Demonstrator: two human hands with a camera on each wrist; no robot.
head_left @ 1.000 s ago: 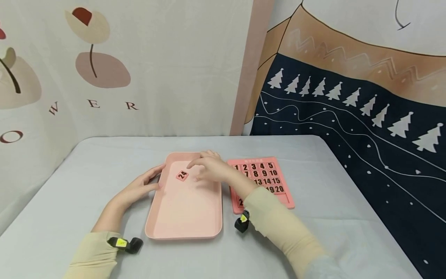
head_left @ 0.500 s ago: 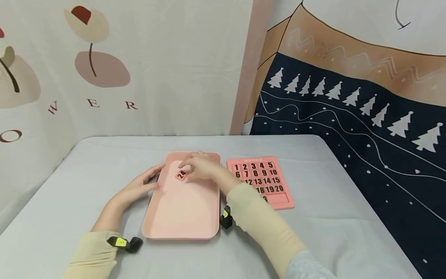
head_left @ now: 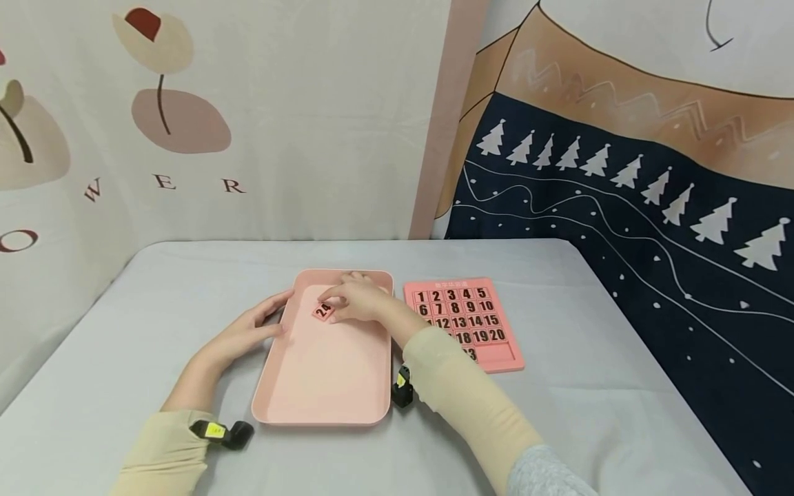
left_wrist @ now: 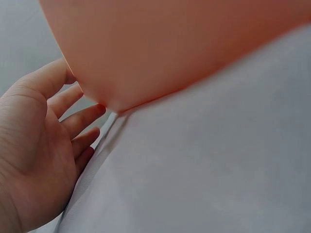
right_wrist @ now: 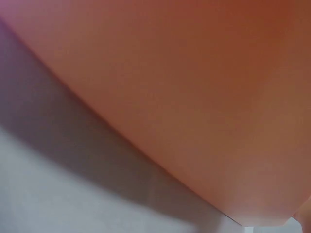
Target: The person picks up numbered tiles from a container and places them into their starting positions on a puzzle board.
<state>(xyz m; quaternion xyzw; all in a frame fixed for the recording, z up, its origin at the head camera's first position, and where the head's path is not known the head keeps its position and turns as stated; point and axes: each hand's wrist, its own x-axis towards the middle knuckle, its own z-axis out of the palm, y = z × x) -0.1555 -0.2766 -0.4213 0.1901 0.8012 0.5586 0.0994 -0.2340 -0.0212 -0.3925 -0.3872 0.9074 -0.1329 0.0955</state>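
In the head view a pink number tile marked 24 point(head_left: 322, 312) lies in the upper part of a pale pink tray point(head_left: 322, 386). My right hand point(head_left: 358, 300) reaches over the tray from the right, its thumb and forefinger pinching the tile at its edges. The right wrist view shows the tray's outer wall point(right_wrist: 160, 87) close up and hardly any of that hand. My left hand point(head_left: 251, 329) rests against the tray's left side, fingers loosely spread. In the left wrist view that hand's fingertips point(left_wrist: 99, 109) meet the tray's wall point(left_wrist: 146, 58).
A pink number slide puzzle board point(head_left: 510, 337) lies right of the tray, filled with numbered tiles apart from a vacant slot at its lower right. My right sleeve point(head_left: 459, 393) covers its lower left. White cloth point(head_left: 620, 344) covers the table; printed curtains point(head_left: 310, 124) hang behind.
My right hand has moved left from over the tray's right side to the 24 tile, and its fingers have come to the tile's edges. The tray has shifted slightly left; my left hand stays.
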